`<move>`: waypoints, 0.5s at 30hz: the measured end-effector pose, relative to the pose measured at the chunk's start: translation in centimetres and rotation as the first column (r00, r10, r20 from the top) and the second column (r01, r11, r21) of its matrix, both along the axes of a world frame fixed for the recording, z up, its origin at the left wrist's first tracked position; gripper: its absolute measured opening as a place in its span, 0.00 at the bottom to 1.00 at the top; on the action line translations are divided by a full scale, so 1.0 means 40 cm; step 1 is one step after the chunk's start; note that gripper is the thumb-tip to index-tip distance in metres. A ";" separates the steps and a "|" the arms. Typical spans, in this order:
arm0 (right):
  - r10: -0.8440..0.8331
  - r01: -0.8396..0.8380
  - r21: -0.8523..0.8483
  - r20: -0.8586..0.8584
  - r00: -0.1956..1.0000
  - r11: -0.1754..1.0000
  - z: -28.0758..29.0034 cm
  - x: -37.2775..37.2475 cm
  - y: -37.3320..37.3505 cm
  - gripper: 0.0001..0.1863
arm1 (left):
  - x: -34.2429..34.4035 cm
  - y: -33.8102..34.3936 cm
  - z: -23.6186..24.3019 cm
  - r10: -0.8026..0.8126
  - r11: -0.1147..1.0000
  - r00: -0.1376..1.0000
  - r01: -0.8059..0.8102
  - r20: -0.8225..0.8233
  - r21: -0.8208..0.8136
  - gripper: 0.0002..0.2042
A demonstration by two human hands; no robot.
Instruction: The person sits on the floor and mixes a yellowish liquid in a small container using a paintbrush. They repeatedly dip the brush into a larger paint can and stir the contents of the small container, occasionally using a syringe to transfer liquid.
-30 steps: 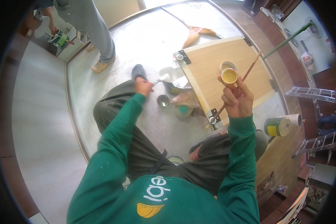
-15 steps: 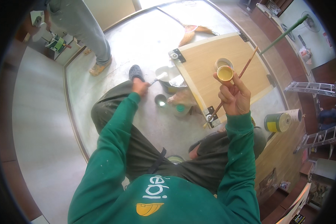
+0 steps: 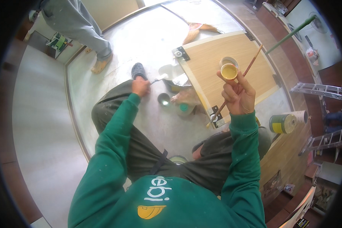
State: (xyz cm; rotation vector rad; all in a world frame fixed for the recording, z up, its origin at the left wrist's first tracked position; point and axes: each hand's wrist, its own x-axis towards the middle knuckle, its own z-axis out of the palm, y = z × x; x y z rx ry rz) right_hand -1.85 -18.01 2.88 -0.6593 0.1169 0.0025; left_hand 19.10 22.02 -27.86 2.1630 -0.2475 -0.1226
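My left hand [image 3: 141, 87] is closed round a small hand tool with a flat whitish end [image 3: 161, 77], a brush or a scraper; I cannot tell which. It is over my left knee, near the dark clog. Raised over the wooden panel [image 3: 212, 57], my right hand [image 3: 237, 97] pinches a small cup [image 3: 229, 71] with yellowish paste or paint in it. A long thin paintbrush [image 3: 252, 65] is also in that hand, running slantwise behind the fingers. Behind the cup shows a pale ring [image 3: 228, 61], like a tape roll, on the panel.
On the floor before me are a dark round cup [image 3: 163, 99], a green-lidded jar [image 3: 184, 107], crumpled plastic and a foil-topped container [image 3: 181, 80]. A broom [image 3: 195, 32] lies beyond. Cans [image 3: 283, 124] and a ladder [image 3: 319, 89] stand right. Another person's legs [image 3: 78, 30] are far left.
My left hand has shifted slightly toward me and left with its tool. The cup and paintbrush in my right hand are almost unmoved. The other person has moved a little left.
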 end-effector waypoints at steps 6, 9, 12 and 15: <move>-0.052 0.052 -0.019 -0.014 0.999 0.998 -0.024 -0.017 -0.034 0.20 | -0.048 -0.142 0.068 0.141 0.979 0.966 -0.169 -0.217 -0.118 0.12; -0.025 0.025 0.001 0.013 1.000 1.000 -0.018 -0.006 -0.017 0.20 | -0.048 -0.069 0.070 0.096 0.995 0.991 -0.098 -0.091 -0.020 0.12; -0.025 0.025 -0.022 -0.007 1.000 0.999 -0.013 -0.001 -0.008 0.18 | -0.030 -0.035 0.036 -0.029 0.999 0.986 0.036 0.162 -0.038 0.14; -0.023 0.023 -0.007 -0.028 0.999 1.000 -0.004 0.002 0.002 0.17 | -0.013 -0.025 0.036 -0.162 0.986 0.940 0.144 0.301 0.080 0.14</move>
